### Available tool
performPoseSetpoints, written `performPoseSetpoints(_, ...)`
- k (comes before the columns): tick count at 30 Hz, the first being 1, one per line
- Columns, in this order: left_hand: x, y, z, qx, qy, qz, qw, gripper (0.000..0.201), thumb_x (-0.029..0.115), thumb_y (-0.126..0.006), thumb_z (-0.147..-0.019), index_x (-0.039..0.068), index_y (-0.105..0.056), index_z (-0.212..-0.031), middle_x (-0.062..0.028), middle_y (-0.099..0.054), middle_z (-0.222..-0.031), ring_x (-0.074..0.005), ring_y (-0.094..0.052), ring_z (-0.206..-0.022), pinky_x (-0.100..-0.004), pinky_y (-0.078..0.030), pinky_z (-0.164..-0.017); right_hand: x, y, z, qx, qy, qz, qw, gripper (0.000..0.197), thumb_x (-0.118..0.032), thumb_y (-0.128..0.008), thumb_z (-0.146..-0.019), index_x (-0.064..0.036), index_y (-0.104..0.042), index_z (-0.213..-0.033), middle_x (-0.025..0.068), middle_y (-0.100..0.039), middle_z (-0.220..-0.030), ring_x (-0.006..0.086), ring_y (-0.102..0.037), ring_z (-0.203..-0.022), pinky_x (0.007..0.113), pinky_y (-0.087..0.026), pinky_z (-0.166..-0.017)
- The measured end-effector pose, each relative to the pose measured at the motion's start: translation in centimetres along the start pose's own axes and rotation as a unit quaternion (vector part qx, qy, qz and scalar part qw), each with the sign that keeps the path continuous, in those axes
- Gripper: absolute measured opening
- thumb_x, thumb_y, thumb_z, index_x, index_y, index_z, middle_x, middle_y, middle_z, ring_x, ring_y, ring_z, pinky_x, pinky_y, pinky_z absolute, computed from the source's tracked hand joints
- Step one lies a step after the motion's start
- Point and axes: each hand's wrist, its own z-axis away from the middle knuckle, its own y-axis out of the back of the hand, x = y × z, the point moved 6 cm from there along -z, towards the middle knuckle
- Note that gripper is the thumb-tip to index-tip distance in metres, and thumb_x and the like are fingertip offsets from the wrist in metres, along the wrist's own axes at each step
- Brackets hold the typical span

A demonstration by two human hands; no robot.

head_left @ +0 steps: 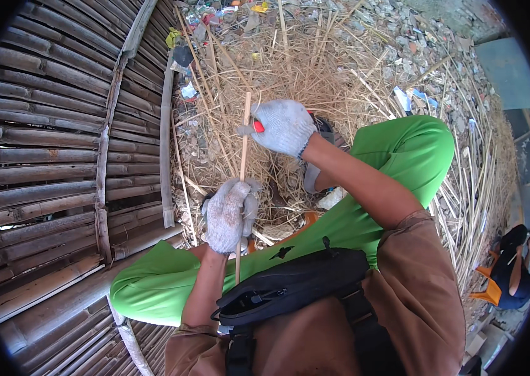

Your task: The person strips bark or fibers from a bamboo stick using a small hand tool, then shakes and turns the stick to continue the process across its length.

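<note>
A thin, pale bamboo strip [244, 158] runs nearly upright through the picture, from above my hands down toward my lap. My left hand [226, 216], in a soiled whitish work glove, is closed around its lower part. Higher up, my right hand [285, 128], gloved too, is closed on a tool with a red handle [258, 126]. Only a bit of that red shows at the fingers, beside the strip's upper end. A small grey piece next to it touches or crosses the strip; whether it is a blade I cannot tell.
Straw and thin shavings [302, 69] cover the ground ahead. A bamboo slat wall [58, 138] stands close at left. Long split strips [462, 169] lie at right. A black bag [293, 285] hangs across my front. Another person [512, 269] sits at far right beside an orange chair [487, 293].
</note>
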Motion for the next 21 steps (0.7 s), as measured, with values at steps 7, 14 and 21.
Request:
performPoseSetpoints(7, 0.3, -0.8, 0.6, -0.024, -0.011, 0.09, 0.996, 0.035, 0.028, -0.055, -0.118, -0.005, -0.065, -0.12, -0.0031, -0.055, -0.059, -0.0107, -0.043, -0.038, -0.0256, -0.034, -0.037, 8.4, 2.4, -3.1, 0.024, -0.197, -0.012, 0.98, 0.045, -0.052, -0.064, -0.101, -0.0095, -0.077, -0.094, 0.0205, -0.08, -0.094, 0.0418, -0.079, -0.087, 0.054, -0.064, -0.081)
performPoseSetpoints(14, 1.2, -1.4, 0.6, -0.032, -0.027, 0.119, 0.992, 0.03, 0.018, -0.057, -0.117, -0.005, -0.058, -0.137, -0.0039, -0.058, -0.064, -0.0085, -0.045, -0.041, -0.0241, -0.038, -0.039, 7.7, 3.8, -1.4, 0.044, -0.171, -0.034, 0.984, 0.05, -0.055, -0.065, -0.104, -0.0082, -0.072, -0.088, 0.0207, -0.076, -0.087, 0.0419, -0.076, -0.085, 0.055, -0.061, -0.076)
performPoseSetpoints(21, 0.8, 0.2, 0.5, 0.024, -0.018, 0.036, 0.999, 0.029, 0.02, -0.056, -0.117, -0.005, -0.065, -0.13, -0.0026, -0.06, -0.067, -0.0066, -0.047, -0.046, -0.0233, -0.038, -0.044, 0.0, 0.5, 0.4, -0.002, 0.005, -0.025, 1.0, 0.033, -0.044, -0.073, -0.095, -0.0118, -0.07, -0.087, 0.0164, -0.075, -0.081, 0.039, -0.077, -0.08, 0.052, -0.062, -0.072)
